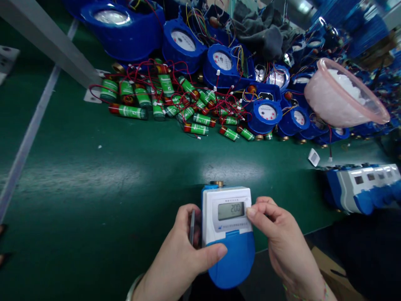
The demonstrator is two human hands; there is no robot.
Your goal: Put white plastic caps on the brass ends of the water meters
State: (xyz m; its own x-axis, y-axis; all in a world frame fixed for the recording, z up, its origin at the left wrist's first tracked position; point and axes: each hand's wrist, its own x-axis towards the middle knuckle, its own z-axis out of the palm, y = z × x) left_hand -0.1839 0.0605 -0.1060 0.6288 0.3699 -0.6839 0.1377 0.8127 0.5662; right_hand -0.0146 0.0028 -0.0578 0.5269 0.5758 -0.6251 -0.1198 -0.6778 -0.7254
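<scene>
Meter (230, 251) white and blue; tabletop (109, 209) green; batteries (130, 111) green; bowl (332, 100) pink.

Meter (228, 238): white top half, blue lower half, face up, slightly turned, in the left hand (183, 255) at the green table (109, 242)'s near edge
Screen (231, 210): grey, dark digits, seemingly 200 or 20.0
Cover (239, 255): blue, rounded, closed, nearest the body
Fitting (216, 183): brass, at the far end

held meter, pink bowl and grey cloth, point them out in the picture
Held meter (233, 248), head view: on its blue cover.
Pink bowl (333, 102), head view: on its outer wall.
Grey cloth (265, 30), head view: on its folds.
</scene>
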